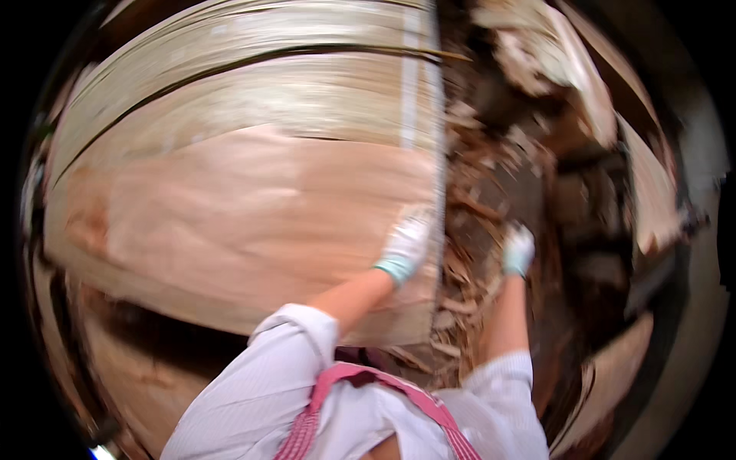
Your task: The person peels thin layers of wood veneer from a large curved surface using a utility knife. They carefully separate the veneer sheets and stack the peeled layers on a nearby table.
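Both my hands wear white gloves with pale green cuffs. My left hand (408,239) lies on a broad, thin, pinkish-tan wood veneer sheet (230,207), close to its right edge. Its fingers look stretched out flat, though motion softens them. The sheet lies on top of a large stack of veneer (307,92) with pale, layered edges. My right hand (519,249) hangs to the right of the stack, above a floor covered in scraps. It looks curled, but blur hides its fingers, and I see nothing plainly held in it.
Torn veneer scraps (460,307) litter the dark floor (506,188) along the stack's right side. Larger crumpled veneer pieces (537,46) lie at the far right. Another veneer sheet (617,376) stands out at the lower right. A thin strip (322,49) sticks out past the stack's right edge.
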